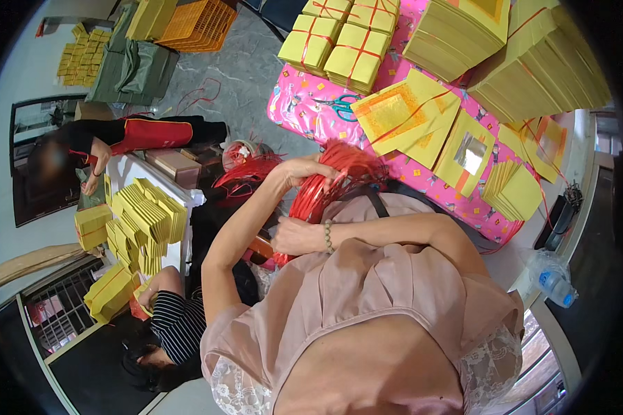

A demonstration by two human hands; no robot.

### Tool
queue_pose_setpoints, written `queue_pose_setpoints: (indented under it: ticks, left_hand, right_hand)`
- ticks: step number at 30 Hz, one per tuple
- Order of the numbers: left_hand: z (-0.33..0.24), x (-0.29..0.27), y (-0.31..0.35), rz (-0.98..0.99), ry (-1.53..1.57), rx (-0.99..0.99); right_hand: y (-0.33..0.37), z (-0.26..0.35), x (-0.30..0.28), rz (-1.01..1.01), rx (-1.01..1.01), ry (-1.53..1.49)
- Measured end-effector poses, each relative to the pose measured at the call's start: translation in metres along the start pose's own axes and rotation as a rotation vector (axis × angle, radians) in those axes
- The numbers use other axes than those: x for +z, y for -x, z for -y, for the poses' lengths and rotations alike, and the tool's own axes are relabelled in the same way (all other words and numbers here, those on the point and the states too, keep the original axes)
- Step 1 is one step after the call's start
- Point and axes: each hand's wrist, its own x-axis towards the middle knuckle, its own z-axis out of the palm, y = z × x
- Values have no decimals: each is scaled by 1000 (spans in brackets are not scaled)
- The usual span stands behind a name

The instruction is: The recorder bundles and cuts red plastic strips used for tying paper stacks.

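A thick bundle of glossy red plastic strips (311,197) lies across my lap, its loose ends fanning out near the pink table edge. Around its upper part my left hand (307,170) is closed, thumb and fingers on the strips. Lower down, close to my body, my right hand (295,236) is closed on the same bundle; its fingertips are partly hidden. Just beyond the bundle, yellow paper sheets (401,121) printed with orange and gold lie overlapping on the table. Scissors (339,107) with teal handles rest left of them.
The table has a pink patterned cover (291,104). Tied yellow paper blocks (356,52) and tall paper stacks (457,38) stand on it. More red strips (253,169) lie left of my arm. Two people work at a white table (121,169) holding folded yellow paper (142,214).
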Motion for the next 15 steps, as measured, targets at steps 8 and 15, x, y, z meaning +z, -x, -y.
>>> queue_pose_setpoints:
  ticks: [8,15]
  left_hand:
    - [-4,15,14,53,214,21]
    - [-12,24,16,-47,190,57]
  right_hand:
    - [-8,0,-6,-2,-32,-72]
    - [1,2,1,67,-43,-100]
